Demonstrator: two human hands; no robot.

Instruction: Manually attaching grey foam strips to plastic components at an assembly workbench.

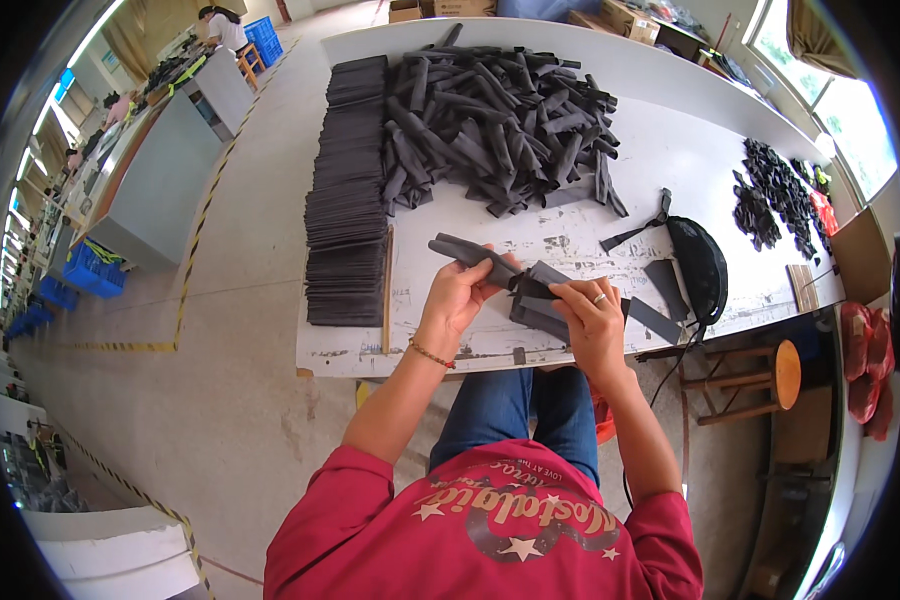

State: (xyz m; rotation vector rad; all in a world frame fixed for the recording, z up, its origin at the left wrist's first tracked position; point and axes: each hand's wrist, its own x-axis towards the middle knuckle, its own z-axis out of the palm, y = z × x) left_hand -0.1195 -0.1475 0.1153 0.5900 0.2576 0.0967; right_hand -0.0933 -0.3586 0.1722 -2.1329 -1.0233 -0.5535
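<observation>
Operating remotely, I find my left grip (478, 277) pinching a dark fabric tube (458, 249), my right grip (594, 316) holding a dark fabric strip (544, 273) just right of it; even tension should limit creasing.

You see a wooden stool (787, 375) at the frame's lower right, with red plastic bags (867, 345) farther right. A brown curtain (823, 38) hangs by a window (855, 120), upper right. Upper left, you see a person (228, 30) near blue crates (263, 43); striped floor tape (202, 215) runs below.
</observation>
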